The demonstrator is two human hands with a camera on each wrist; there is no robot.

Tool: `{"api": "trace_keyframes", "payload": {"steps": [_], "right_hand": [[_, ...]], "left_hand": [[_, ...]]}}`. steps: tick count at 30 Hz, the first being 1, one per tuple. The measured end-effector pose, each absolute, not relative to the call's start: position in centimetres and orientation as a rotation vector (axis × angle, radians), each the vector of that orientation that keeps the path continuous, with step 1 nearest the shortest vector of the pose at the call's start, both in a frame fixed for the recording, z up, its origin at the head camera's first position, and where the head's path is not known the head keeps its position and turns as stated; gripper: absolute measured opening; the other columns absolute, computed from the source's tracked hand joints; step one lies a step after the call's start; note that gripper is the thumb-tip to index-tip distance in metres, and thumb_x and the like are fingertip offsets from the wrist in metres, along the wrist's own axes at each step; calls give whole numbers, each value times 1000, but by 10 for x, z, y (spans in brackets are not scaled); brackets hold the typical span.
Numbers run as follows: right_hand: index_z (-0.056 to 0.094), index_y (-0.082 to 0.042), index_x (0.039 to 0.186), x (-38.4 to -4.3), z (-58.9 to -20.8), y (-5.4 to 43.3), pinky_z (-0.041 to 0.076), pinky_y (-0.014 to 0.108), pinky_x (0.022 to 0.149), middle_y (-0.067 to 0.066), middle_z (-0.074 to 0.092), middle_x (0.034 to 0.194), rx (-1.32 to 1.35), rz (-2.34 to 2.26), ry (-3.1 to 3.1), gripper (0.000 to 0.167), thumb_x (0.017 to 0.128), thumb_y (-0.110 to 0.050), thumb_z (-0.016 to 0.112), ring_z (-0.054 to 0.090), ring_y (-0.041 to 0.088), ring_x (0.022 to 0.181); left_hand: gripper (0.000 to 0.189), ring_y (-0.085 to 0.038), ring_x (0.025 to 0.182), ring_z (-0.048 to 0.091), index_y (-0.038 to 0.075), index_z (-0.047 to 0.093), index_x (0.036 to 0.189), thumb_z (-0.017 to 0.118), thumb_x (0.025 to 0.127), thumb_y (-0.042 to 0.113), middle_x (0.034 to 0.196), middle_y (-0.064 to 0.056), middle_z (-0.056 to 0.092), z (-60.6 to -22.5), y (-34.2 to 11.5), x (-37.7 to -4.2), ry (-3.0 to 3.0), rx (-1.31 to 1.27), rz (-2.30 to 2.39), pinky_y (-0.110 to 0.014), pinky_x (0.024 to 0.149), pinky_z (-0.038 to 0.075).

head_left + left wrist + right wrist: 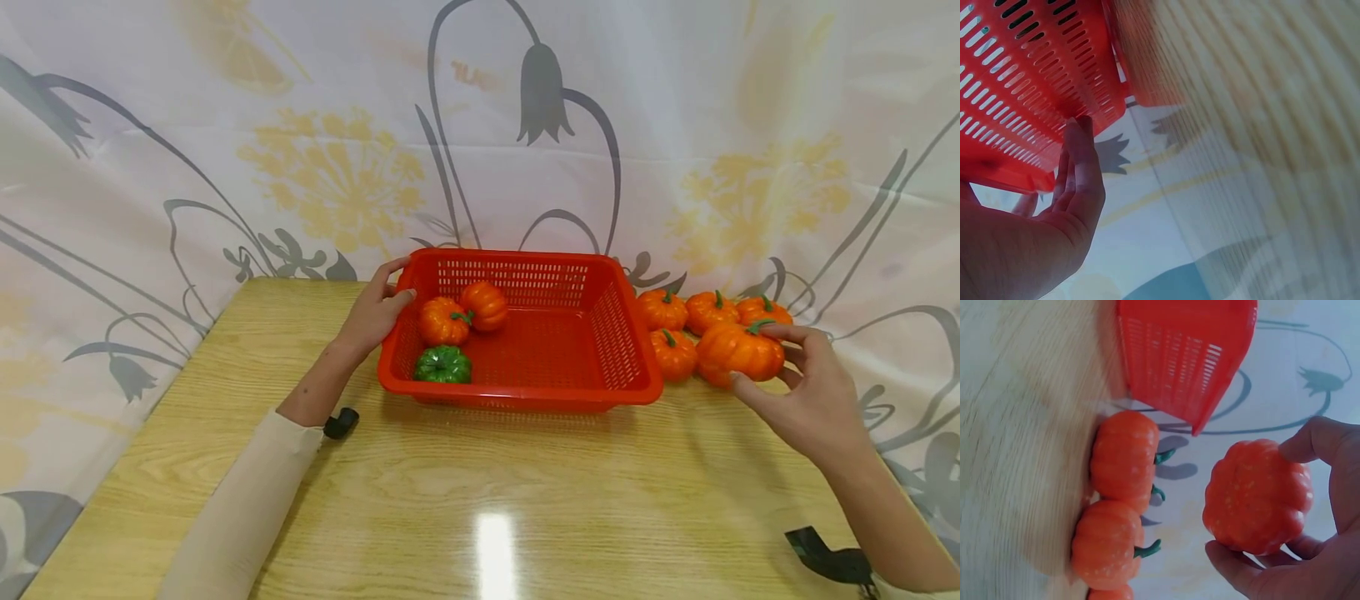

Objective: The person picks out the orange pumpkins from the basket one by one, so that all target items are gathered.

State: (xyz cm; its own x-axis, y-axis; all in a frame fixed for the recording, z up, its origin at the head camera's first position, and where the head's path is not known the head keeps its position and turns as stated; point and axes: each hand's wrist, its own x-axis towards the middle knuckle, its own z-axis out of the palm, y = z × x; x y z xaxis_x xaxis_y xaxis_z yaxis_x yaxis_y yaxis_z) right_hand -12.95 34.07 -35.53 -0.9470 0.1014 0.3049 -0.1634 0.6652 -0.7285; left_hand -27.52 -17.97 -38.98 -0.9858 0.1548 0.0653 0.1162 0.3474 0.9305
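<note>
A red plastic basket (517, 392) stands on the table, holding two orange toy pumpkins (484, 306) and a green pumpkin (442, 365) at its left end. My left hand (375, 311) grips the basket's left rim, thumb over the edge. In the left wrist view, fingers (1079, 156) lie against the outside of the slotted wall. To the right of the basket, my right hand (813, 387) holds an orange pumpkin (738, 353) between thumb and fingers. The right wrist view has this pumpkin (1257, 497) raised off the table, its ribbed underside showing.
Several orange pumpkins (711, 312) with green stems cluster on the wooden table (420, 492), close to the basket's right wall. A patterned curtain (345, 183) hangs behind the table's back edge. A black strap piece (342, 423) sits by the left wrist.
</note>
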Motion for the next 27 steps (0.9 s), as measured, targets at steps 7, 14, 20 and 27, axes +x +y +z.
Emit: {"api": "trace_keyframes", "payload": {"steps": [7, 14, 20, 27], "right_hand": [[38, -7, 143, -133, -356, 348, 38, -3, 94, -11, 43, 136, -26, 1144, -2601, 62, 96, -13, 77, 45, 15, 131], [36, -7, 144, -135, -357, 357, 36, -3, 96, -17, 40, 133, -28, 1144, -2594, 63, 96, -11, 76, 43, 12, 131], [29, 2, 148, -137, -356, 362, 36, -3, 96, 6, 36, 141, -93, 1128, -2622, 72, 96, -11, 76, 36, 45, 140], [26, 8, 151, -140, -357, 372, 36, -3, 93, 14, 36, 141, -163, 1088, -2646, 77, 96, -15, 75, 35, 51, 139]], "left_hand": [[60, -44, 108, 69, 28, 30, 168, 49, 112, 26, 131, -29, 56, -390, -180, -275, 2545, 250, 1757, -48, 87, 64], [60, -44, 108, 70, 28, 30, 168, 49, 111, 27, 131, -29, 57, -389, -180, -275, 2544, 253, 1755, -48, 87, 64], [60, -44, 108, 70, 27, 30, 168, 49, 111, 25, 132, -29, 58, -389, -179, -275, 2549, 255, 1756, -48, 86, 64], [59, -44, 107, 70, 26, 30, 168, 48, 111, 24, 131, -29, 57, -390, -180, -276, 2537, 255, 1768, -47, 85, 65]]}}
